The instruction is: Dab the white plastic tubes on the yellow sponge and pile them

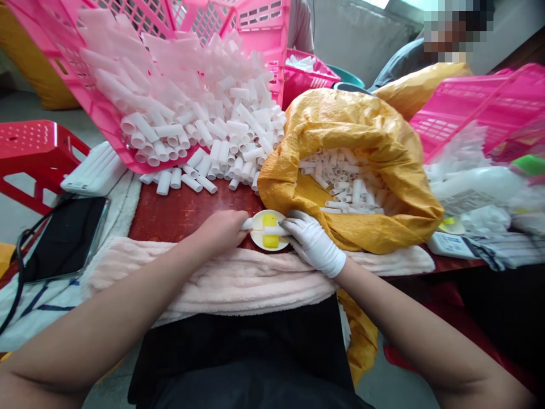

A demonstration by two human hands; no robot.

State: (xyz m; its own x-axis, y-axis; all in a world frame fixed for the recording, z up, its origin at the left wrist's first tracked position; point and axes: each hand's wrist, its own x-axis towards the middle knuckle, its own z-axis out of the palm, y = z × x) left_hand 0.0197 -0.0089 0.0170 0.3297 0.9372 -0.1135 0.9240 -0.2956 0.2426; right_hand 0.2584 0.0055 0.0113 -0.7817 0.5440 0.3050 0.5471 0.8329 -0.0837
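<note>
My bare left hand [223,228] is closed round the left end of a white plastic tube [269,231]. My right hand [313,241], in a white glove, pinches what looks like the tube's other end. Between the hands the tube lies level across a small white dish [258,238] with a yellow block [269,220] in it. The dish sits at the front edge of the red table [170,216], against a folded pink towel [238,272]. Both sets of fingertips are partly hidden from view.
A tipped pink crate [55,62] spills white tubes [217,150] onto the table. Right of it stands an open yellow sack [353,122] holding more tubes. A tablet [66,238] and a red stool [34,147] are on the left. Another person [400,62] is at the back right.
</note>
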